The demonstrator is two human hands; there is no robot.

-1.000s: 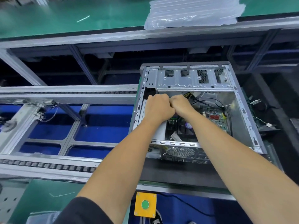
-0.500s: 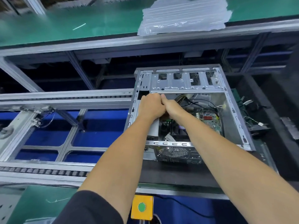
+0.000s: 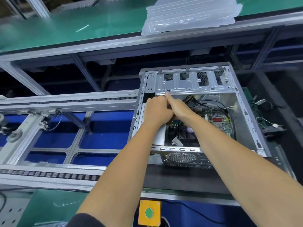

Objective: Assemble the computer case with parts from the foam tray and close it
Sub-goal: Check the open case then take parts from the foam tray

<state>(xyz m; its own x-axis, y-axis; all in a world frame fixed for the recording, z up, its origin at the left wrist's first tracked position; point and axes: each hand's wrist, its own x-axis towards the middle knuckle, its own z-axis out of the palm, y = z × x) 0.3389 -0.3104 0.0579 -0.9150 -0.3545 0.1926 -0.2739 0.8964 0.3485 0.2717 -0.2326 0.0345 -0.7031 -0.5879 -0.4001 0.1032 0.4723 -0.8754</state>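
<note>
Two hands: both reach into one open computer case (image 3: 246, 112) at its far left corner.
Surface: the case lies on its side on a dark pallet (image 3: 180, 179) riding a conveyor (image 3: 49, 174) with roller chains — blue panels show through the frame to the left of the hands.
Room: beyond the hands a green table (image 3: 65, 27) runs across the top, carrying a stack of clear plastic bags (image 3: 188, 13); near the forearms a yellow box with a green button (image 3: 149, 212) sits on the front rail.
Writing: none can be read; the motherboard (image 3: 218, 120) right of the hands shows only small blurred marks.
Left hand (image 3: 156, 112): clenched, knuckles up, just under the drive bay bracket (image 3: 193, 82); whether it grips anything cannot be told.
Right hand (image 3: 178, 107): touching the left hand, index finger (image 3: 168, 97) stretched out to the bracket's lower edge, other fingers curled under — what they hold is hidden.
Cables: a yellow-and-black bundle (image 3: 190, 98) lies just right of the right hand.
Case rear: a round fan grille (image 3: 180, 157) faces the person, below the forearms.
</note>
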